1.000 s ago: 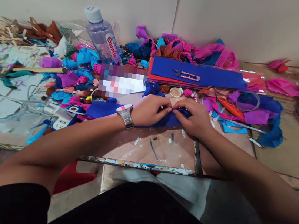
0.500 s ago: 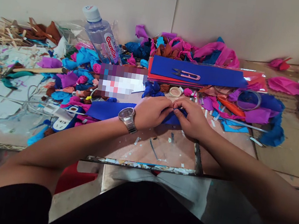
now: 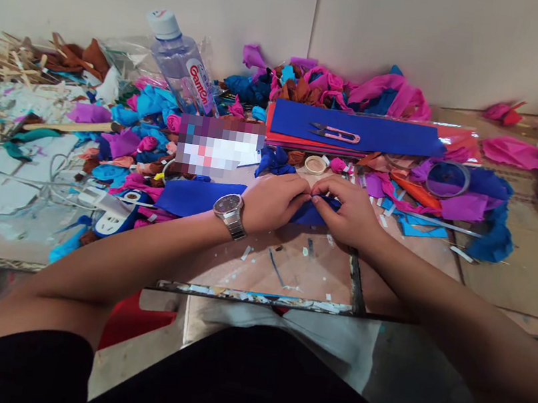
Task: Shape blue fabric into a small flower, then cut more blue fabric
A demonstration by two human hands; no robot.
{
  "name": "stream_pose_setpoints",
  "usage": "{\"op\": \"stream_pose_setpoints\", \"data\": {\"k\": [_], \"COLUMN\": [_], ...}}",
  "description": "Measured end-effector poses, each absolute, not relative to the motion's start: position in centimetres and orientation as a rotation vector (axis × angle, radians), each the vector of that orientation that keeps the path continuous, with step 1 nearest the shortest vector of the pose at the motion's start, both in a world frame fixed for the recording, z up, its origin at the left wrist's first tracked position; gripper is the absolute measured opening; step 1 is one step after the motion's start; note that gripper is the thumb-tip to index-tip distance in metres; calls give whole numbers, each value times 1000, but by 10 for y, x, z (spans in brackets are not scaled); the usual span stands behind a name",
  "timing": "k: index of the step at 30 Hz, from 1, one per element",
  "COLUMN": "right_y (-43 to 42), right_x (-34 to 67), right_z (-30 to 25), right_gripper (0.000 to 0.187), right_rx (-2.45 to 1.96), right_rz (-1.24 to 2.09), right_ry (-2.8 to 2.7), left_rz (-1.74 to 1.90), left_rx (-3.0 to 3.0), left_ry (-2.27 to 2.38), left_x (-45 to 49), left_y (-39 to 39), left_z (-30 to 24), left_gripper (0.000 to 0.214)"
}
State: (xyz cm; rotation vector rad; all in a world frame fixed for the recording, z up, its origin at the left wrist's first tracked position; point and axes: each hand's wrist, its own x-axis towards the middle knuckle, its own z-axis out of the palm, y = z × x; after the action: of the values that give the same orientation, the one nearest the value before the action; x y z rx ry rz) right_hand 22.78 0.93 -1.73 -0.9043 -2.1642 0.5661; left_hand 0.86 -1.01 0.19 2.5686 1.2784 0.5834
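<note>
A strip of blue crepe paper (image 3: 201, 198) lies across the near part of the table, passing under my left wrist and showing again below my fingers. My left hand (image 3: 273, 203), with a metal watch at its wrist, is closed in a pinch on the strip's edge. Fingertip to fingertip with it, my right hand (image 3: 345, 213) also pinches the blue paper. The spot between the fingertips is mostly hidden. Just beyond the hands are a tape roll (image 3: 315, 164) and a crumpled blue paper piece (image 3: 275, 161).
Pink thread snips (image 3: 334, 133) rest on a stack of blue and red paper (image 3: 390, 135). A bottle (image 3: 183, 64) leans at the back left among crumpled coloured paper. A power strip (image 3: 115, 219) with cables sits left of my forearm. Wooden sticks (image 3: 7, 61) pile at far left.
Both hands keep their pinch at nearly the same place; the fingers shift only very slightly. Nothing else has visibly moved.
</note>
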Motion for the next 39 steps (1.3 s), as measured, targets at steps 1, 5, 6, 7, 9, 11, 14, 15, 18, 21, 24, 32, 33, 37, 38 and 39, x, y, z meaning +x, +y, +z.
{"op": "stream_pose_setpoints", "data": {"k": [1, 5, 6, 7, 9, 11, 14, 15, 18, 21, 24, 32, 33, 37, 38, 39], "right_y": [9, 8, 8, 8, 9, 10, 12, 12, 12, 11, 10, 14, 14, 16, 16, 17], "right_x": [227, 226, 226, 226, 227, 228, 229, 230, 229, 228, 228, 231, 232, 234, 235, 236], "right_z": [-17, -18, -19, -19, -20, -21, -20, -20, -18, -18, -18, -14, -13, -12, -13, -14], "right_gripper": [8, 8, 8, 8, 9, 9, 8, 8, 8, 9, 10, 10, 9, 9, 9, 9], "right_rx": [-910, -955, -964, -972, -985, -986, -964, -958, -957, -962, -972, -1015, -1016, -1032, -1034, -1037], "right_rz": [579, 661, 680, 698, 729, 745, 714, 698, 665, 675, 710, 688, 685, 670, 667, 665], "right_ry": [-2158, -2116, -2105, -2096, -2088, -2096, -2119, -2125, -2132, -2140, -2153, -2108, -2105, -2098, -2095, -2091], "left_rz": [577, 561, 556, 548, 520, 498, 496, 506, 560, 584, 568, 622, 604, 520, 497, 477], "left_rx": [2574, 2576, 2571, 2566, 2559, 2555, 2553, 2554, 2555, 2550, 2546, 2408, 2395, 2395, 2402, 2408], "left_ry": [1280, 1300, 1301, 1302, 1306, 1320, 1335, 1331, 1287, 1251, 1263, 1257, 1263, 1303, 1312, 1320], "left_x": [9, 11, 11, 12, 12, 11, 10, 9, 8, 7, 7, 1, -1, -7, -8, -9], "left_y": [-11, -13, -13, -13, -12, -11, -10, -10, -11, -12, -13, -5, -3, 1, 2, 3], "left_z": [2, 1, 0, 0, -1, -1, -2, -3, -5, -6, -6, 9, 11, 17, 18, 18], "left_gripper": [33, 33, 33, 33, 33, 32, 33, 33, 31, 30, 30, 20, 19, 17, 18, 19]}}
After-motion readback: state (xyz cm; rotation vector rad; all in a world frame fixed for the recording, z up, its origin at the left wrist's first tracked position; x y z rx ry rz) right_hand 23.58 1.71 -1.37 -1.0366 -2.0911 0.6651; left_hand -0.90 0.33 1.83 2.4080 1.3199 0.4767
